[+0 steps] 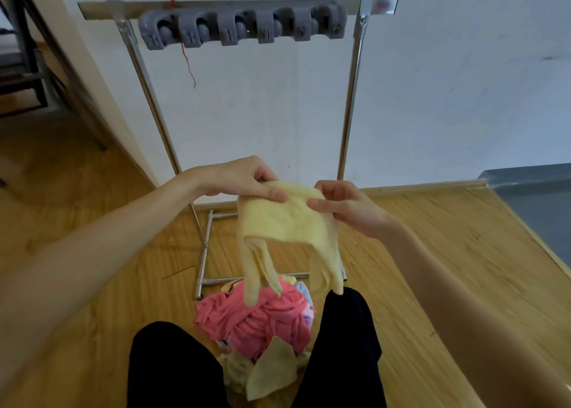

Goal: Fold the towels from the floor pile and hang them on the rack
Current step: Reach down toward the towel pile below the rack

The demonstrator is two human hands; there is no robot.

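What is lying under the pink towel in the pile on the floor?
Under the pink towel show edges of an olive-yellow cloth and a pale lilac one. Anything deeper in the pile is covered.

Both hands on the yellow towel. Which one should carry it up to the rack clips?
Probably left. The left hand pinches the yellow towel on top, directly below the gray clips; the right hand grips the far side.
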